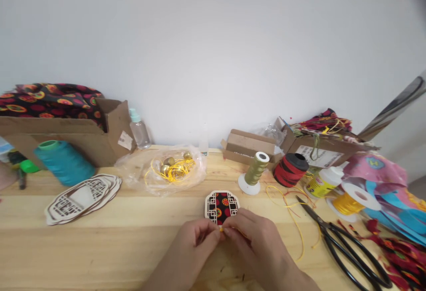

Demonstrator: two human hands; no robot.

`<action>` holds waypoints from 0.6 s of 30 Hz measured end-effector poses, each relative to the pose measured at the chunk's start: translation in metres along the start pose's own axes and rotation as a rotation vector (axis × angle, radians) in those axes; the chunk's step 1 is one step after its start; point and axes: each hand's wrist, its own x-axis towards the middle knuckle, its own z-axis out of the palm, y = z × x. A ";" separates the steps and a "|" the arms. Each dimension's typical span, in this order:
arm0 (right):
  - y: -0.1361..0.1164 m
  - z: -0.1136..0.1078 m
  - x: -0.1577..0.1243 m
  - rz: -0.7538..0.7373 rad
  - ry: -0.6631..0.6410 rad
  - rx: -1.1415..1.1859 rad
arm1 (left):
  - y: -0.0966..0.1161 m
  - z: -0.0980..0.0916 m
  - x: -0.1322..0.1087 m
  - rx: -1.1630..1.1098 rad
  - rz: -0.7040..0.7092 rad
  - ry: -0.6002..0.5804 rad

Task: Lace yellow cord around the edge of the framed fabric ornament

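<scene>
A small wooden lattice frame [209,206] backed with dark floral fabric [222,205] lies on the table in front of me. At its lower edge my left hand [199,242] and my right hand [254,237] meet, fingertips pinched together. Between them shows a bit of yellow cord [221,228]; most of it is hidden by the fingers. The right fingers also rest against the frame's lower right edge. Loose yellow cord [301,233] curls on the table to the right.
Black scissors [346,246] lie open at right, near yellow cord spool [349,204] and glue bottle [324,182]. Behind stand green thread [256,169] and red-black thread [289,171]. Left are stacked wooden frames [81,200], teal thread [65,162] and a plastic bag of bells [175,167].
</scene>
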 end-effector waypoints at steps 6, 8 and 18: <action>-0.002 0.002 -0.001 0.005 0.007 0.037 | 0.003 -0.002 -0.001 -0.024 -0.004 -0.061; -0.002 0.001 -0.001 0.011 0.010 0.039 | 0.004 -0.002 -0.002 -0.049 0.015 -0.086; 0.000 0.002 -0.003 -0.004 0.032 0.023 | 0.005 -0.001 -0.004 -0.049 0.052 -0.187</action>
